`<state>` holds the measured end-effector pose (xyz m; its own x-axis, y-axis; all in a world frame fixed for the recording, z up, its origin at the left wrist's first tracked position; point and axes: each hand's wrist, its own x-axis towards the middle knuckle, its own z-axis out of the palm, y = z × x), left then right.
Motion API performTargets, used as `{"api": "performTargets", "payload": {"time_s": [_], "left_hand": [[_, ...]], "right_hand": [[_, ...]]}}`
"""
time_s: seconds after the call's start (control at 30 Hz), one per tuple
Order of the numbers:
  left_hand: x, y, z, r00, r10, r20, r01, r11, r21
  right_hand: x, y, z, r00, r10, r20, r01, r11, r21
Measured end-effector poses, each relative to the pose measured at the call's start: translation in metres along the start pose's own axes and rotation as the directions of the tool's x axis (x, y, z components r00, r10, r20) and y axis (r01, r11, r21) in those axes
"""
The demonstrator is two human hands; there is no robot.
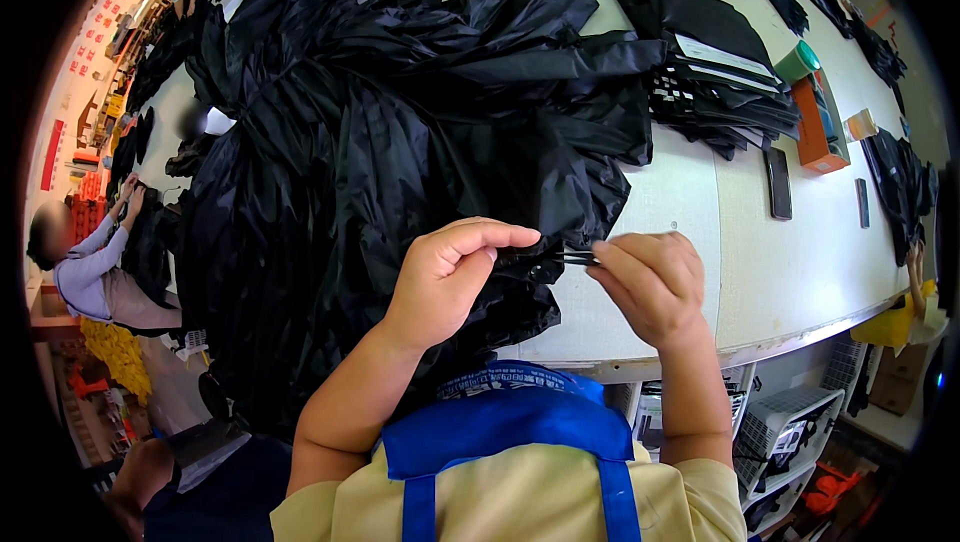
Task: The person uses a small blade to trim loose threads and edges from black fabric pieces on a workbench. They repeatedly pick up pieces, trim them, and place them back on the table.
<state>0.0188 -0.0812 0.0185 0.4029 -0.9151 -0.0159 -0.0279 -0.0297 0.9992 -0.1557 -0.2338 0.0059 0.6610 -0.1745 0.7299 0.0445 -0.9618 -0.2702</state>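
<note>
White tabletop [672,204] runs under the work, its front edge bowed by my lens. Nearest me is the wearer's blue apron [510,430], and just beyond it both hands work close together over the front edge of the cloth [390,157]. That cloth is a big black heap covering the left and middle of the tabletop. I judge it thin, soft and slippery, light at any one fold but dragging as a mass; I'd pinch it at an edge, near the worked spot, rather than grab the loose middle.

The left hand [450,277] has its grip drawn nearly closed, thumb and forefinger nipping the cloth's edge. From the right hand [652,282], a slim dark tool [577,258] points at that edge, its grip pressed together on the tool's end. I can't tell whether the tip touches fabric.

Farther out I see a phone [779,185], an orange box [818,127] and a stack [722,72] of black pieces; off left, a co-worker [92,267] handles dark fabric.
</note>
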Motion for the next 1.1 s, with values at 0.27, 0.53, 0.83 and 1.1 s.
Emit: {"api": "performTargets", "payload": {"time_s": [0.27,0.53,0.83,1.1], "left_hand": [[0.000,0.001,0.000,0.995,-0.100,0.011,0.101,0.991,-0.090],[-0.001,0.006,-0.007,0.968,-0.248,-0.039,0.234,0.946,-0.225],[-0.002,0.000,0.001,0.959,-0.227,-0.170,0.100,0.832,-0.545],[-0.011,-0.006,-0.005,0.962,-0.075,-0.262,-0.012,0.949,-0.315]], "right_hand": [[0.012,0.006,0.023,0.997,-0.076,-0.030,0.080,0.978,0.194],[-0.015,-0.006,0.026,0.787,0.611,0.090,-0.344,0.312,0.885],[-0.010,-0.064,0.070,0.353,0.823,0.445,-0.454,-0.265,0.851],[-0.037,-0.046,0.015,0.608,0.457,0.650,-0.321,-0.608,0.727]]}}
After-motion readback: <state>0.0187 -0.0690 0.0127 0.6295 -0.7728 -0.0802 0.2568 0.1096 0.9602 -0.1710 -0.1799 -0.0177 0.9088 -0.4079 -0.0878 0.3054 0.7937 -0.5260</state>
